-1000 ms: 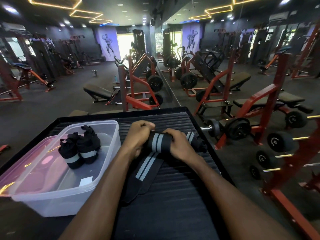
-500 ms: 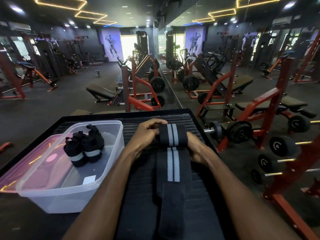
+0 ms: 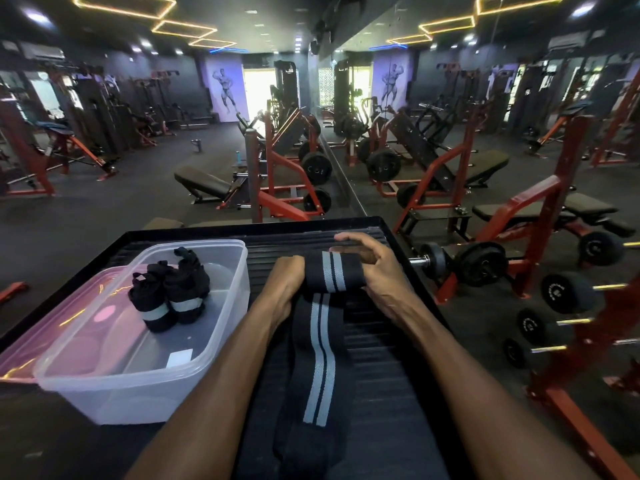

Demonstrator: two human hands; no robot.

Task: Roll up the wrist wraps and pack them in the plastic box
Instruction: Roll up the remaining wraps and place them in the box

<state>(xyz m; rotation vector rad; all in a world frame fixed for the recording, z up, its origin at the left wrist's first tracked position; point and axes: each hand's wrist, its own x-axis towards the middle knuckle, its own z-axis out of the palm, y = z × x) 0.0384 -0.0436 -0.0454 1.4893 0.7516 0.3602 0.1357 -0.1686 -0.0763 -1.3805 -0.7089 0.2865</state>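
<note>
The left hand (image 3: 285, 277) has its fingers curled under and behind the rolled end of the wrist wrap (image 3: 320, 344), so its grip cannot be seen. The wrap's near tail runs off the bottom edge, as do both forearms. The right hand (image 3: 375, 277) covers the roll's right end. The pink lid (image 3: 52, 337) lies partly under the plastic box (image 3: 221, 344) and is cut by the left edge. The two rolled wraps (image 3: 169, 292) inside overlap, blurring their outlines. The label on the box floor is too small to read.

plastic box (image 3: 221, 327) just left of hands, two rolled wraps (image 3: 169, 294) filling its far corner
</note>
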